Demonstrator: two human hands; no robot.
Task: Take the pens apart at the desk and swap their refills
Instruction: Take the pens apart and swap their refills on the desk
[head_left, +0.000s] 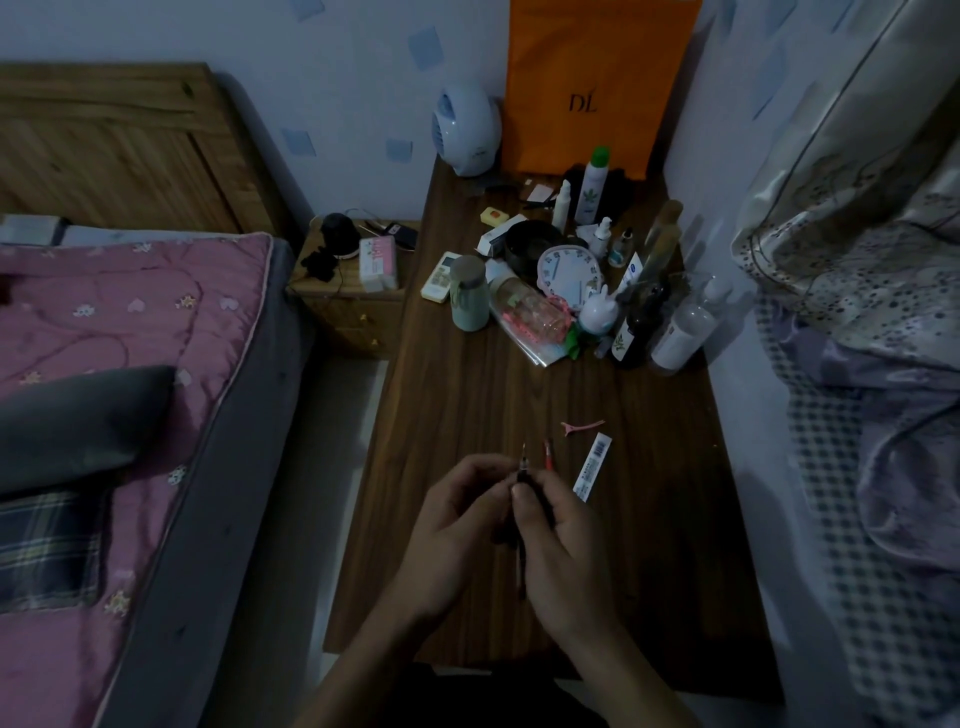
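Both hands meet over the near middle of the dark wooden desk (467, 405). My right hand (561, 545) grips a black pen (524, 470) whose tip points away from me; its lower end shows below the palms. My left hand (457, 525) has curled fingers that pinch the same pen just below the tip. A red pen part (548, 453) lies on the desk just beyond my right fingers. Dim light hides the finer detail of the pen.
A white barcoded refill packet (592, 466) and a pink hair clip (582, 426) lie right of the pens. Bottles, a clock (569, 270) and an orange bag (597, 88) crowd the desk's far end. A bed (130, 364) stands left, draped fabric right.
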